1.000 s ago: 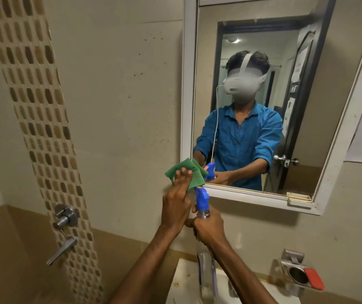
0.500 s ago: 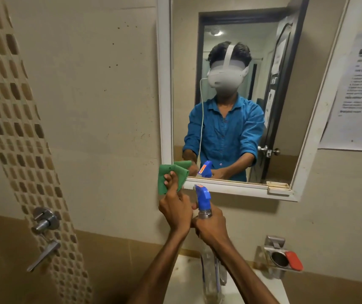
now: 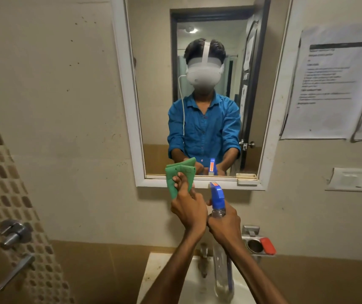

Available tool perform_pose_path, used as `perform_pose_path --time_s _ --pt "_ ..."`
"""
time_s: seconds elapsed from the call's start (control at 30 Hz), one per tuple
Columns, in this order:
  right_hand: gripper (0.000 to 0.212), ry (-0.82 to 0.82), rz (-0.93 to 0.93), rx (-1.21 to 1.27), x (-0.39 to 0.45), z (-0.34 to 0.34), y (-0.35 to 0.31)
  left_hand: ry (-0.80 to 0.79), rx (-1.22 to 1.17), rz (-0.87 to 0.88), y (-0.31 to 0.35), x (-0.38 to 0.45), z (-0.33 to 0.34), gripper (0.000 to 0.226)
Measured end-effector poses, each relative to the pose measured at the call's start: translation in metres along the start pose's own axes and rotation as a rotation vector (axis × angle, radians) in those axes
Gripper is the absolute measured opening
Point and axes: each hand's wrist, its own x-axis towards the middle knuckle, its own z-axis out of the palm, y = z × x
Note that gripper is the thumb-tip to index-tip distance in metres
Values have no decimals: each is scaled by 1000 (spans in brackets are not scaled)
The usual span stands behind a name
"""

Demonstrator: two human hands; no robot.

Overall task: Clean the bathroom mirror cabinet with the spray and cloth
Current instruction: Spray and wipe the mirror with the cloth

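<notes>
Hanging on the far wall, the mirror cabinet (image 3: pixel 199 88) has a white frame, with printed notices (image 3: pixel 329 84) taped to its right and a mosaic tile strip with a tap handle (image 3: pixel 14 234) at far left. Below sit a white sink (image 3: pixel 175 284) and a wall-mounted soap holder (image 3: pixel 258 245) (a red bar lies in it). The left hand (image 3: pixel 187 208) pinches a folded green cloth (image 3: pixel 179 176) upright at the frame's lower left corner. Just right, the right hand (image 3: pixel 225 224) is wrapped tight around the neck of the spray bottle (image 3: pixel 219 238), which stands upright, long axis vertical, its blue nozzle pointing at the frame's bottom edge.
</notes>
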Motion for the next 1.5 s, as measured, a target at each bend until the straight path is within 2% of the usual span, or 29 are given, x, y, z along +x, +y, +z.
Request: perform_pose_path --time_s 0.17,0.33,0.63,0.8,0.9,0.93,1.03,1.07,1.13,1.23,1.3,1.37,1.5 --pt "12 67 -25 -44 6 -21 15 -39 -10 8 14 -19 14 43" --pt "19 69 -43 4 7 -43 25 -129 6 31 26 -34 29 45" --pt "16 81 -28 38 12 -92 47 -251 -54 54 51 -68 59 61" --pt "16 6 -29 107 8 -107 43 -253 -102 2 57 -75 64 51" --pt "36 -18 -33 128 1 -110 27 -246 -167 -35 54 -59 45 21" --pt "41 -24 -37 160 0 -113 20 -225 -213 -77 55 -48 34 10" --pt "42 -95 -121 247 4 -122 -22 -24 -370 -262 78 7 -12 18" --pt "39 -130 -153 259 5 -125 -41 76 -434 -265 90 28 -32 19" --pt "35 -193 -222 293 11 -131 -85 290 -500 -120 124 72 -76 19" --pt "38 -283 -312 347 23 -139 -157 496 -388 230 185 134 -128 21" --pt "49 -370 -370 363 36 -139 -205 541 -218 344 227 171 -143 24" --pt "46 -421 -407 371 53 -134 -254 511 -86 367 262 198 -148 25" --pt "41 -477 -389 406 79 -118 -335 440 -73 399 298 230 -143 23"
